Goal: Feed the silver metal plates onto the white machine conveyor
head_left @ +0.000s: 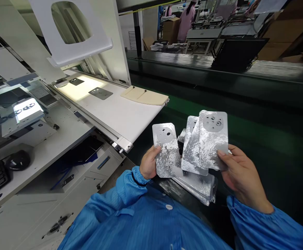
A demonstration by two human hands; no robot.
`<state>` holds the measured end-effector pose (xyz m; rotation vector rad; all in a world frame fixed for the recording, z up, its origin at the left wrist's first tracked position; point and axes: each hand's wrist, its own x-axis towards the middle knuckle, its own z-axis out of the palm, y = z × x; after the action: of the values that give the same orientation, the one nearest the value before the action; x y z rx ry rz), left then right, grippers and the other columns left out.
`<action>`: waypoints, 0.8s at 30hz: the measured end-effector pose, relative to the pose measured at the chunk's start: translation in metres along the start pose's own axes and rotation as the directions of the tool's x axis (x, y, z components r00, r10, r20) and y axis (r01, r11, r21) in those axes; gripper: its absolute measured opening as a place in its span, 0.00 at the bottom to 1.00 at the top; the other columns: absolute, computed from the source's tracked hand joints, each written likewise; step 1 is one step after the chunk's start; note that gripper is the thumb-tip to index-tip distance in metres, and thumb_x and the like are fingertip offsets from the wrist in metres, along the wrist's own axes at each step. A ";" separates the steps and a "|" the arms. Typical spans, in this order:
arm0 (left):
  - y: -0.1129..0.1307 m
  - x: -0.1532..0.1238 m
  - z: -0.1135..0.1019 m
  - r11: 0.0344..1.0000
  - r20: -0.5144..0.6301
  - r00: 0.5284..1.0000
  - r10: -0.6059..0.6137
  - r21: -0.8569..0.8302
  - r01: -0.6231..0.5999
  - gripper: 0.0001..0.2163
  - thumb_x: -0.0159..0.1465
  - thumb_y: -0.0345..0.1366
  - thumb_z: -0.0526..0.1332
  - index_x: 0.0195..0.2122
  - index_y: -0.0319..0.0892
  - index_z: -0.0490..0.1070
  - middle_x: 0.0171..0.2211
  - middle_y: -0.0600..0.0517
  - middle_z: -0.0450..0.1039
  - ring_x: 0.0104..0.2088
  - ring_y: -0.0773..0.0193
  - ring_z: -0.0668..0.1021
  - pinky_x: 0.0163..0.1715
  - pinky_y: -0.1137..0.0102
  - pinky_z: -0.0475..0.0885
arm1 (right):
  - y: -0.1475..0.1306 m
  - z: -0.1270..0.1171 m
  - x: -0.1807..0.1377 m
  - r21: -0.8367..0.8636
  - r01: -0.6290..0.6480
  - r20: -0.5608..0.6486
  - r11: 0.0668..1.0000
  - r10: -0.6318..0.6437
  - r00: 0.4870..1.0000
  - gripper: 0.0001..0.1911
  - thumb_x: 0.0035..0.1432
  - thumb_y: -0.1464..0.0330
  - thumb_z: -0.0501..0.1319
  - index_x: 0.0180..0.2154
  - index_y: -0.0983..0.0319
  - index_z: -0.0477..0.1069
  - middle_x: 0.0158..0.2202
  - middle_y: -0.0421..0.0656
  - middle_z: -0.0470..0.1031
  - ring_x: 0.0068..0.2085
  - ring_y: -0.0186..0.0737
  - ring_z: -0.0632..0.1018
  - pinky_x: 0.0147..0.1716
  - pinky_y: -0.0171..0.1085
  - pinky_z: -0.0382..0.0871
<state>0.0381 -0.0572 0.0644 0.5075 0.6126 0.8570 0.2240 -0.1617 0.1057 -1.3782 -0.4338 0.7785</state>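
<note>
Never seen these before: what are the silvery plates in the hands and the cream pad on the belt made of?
Silvery plates: probably plastic or glass, glossy marbled silver finish; they reflect light sharply. Cream pad: seemingly matte foam or rubber; dull surface, no glare, rounded edges.

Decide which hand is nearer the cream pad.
Left. The left hand, holding one silver plate, is below the cream pad; the right hand, holding other plates, is farther right.

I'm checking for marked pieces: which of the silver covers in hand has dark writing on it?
The single cover in the left hand; the fanned covers in the right hand show none.
</note>
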 end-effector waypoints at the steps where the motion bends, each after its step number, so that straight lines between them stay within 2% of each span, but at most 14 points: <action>1: 0.000 -0.001 0.000 1.000 0.016 1.000 0.003 0.001 -0.003 0.18 0.49 0.41 0.71 0.38 0.39 0.75 0.35 0.47 0.81 0.49 0.46 0.78 0.54 0.54 0.70 | -0.004 -0.001 -0.001 -0.003 0.010 -0.021 1.000 -0.010 1.000 0.24 0.38 0.58 0.75 0.38 0.56 0.73 0.35 0.41 0.80 0.35 0.42 0.80 0.32 0.37 0.77; 4: 0.001 -0.002 0.001 1.000 0.062 0.998 0.008 0.012 -0.009 0.19 0.49 0.41 0.71 0.41 0.38 0.75 0.36 0.46 0.81 0.50 0.46 0.77 0.54 0.54 0.69 | -0.012 0.000 -0.004 -0.012 0.007 -0.047 1.000 -0.008 0.999 0.24 0.36 0.59 0.75 0.38 0.57 0.74 0.37 0.42 0.80 0.38 0.43 0.80 0.34 0.37 0.77; 11: 0.000 -0.002 0.002 0.999 0.108 0.994 0.029 0.041 -0.034 0.22 0.49 0.41 0.72 0.44 0.39 0.75 0.39 0.46 0.80 0.50 0.47 0.77 0.54 0.55 0.69 | -0.007 0.003 -0.004 0.001 -0.015 0.006 1.000 0.015 1.000 0.24 0.38 0.59 0.75 0.38 0.57 0.74 0.35 0.42 0.80 0.38 0.45 0.80 0.35 0.39 0.77; 16: 0.001 -0.003 0.003 0.996 0.093 0.995 0.036 0.076 -0.043 0.23 0.47 0.40 0.73 0.43 0.39 0.75 0.38 0.46 0.81 0.45 0.49 0.80 0.51 0.54 0.71 | -0.006 0.005 -0.005 0.003 -0.026 0.015 1.000 0.026 1.000 0.26 0.35 0.58 0.76 0.37 0.57 0.73 0.34 0.43 0.80 0.39 0.46 0.80 0.36 0.40 0.77; 24: 0.000 -0.005 0.008 0.998 0.070 0.997 0.024 0.059 -0.029 0.22 0.46 0.38 0.74 0.42 0.40 0.75 0.36 0.49 0.81 0.39 0.53 0.81 0.50 0.55 0.72 | -0.004 0.006 -0.006 -0.008 -0.038 0.022 0.999 0.038 0.999 0.25 0.36 0.58 0.75 0.38 0.56 0.73 0.34 0.42 0.81 0.39 0.46 0.81 0.38 0.41 0.76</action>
<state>0.0414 -0.0625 0.0718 0.5980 0.5703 0.8448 0.2164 -0.1615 0.1120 -1.3894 -0.4294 0.8243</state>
